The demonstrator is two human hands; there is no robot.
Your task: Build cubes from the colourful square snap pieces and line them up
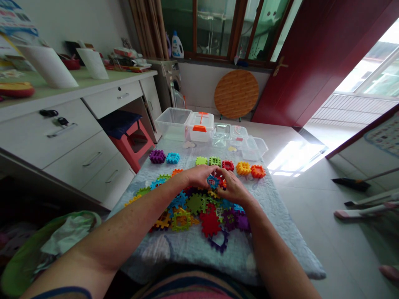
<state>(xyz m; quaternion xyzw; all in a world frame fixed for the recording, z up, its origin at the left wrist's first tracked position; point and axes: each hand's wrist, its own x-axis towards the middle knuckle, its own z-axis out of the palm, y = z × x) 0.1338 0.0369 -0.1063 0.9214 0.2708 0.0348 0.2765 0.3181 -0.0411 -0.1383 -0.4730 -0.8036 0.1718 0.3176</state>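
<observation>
While I watch through the head camera from a distance, my left hand and my right hand meet above the middle of a pale blue quilt. The fingers of both hands are bent closed on a small blue plastic building piece, and they seem to grasp it between them. This piece is held just above a loose heap of interlocking plastic pieces in red, purple, green, yellow and blue, which lies on the quilt under my wrists. Farther ahead, a row of separate square pieces lies on the quilt in several colours. Beyond this row stand a clear plastic box and a white case with an orange handle, near a white counter with drawers.
</observation>
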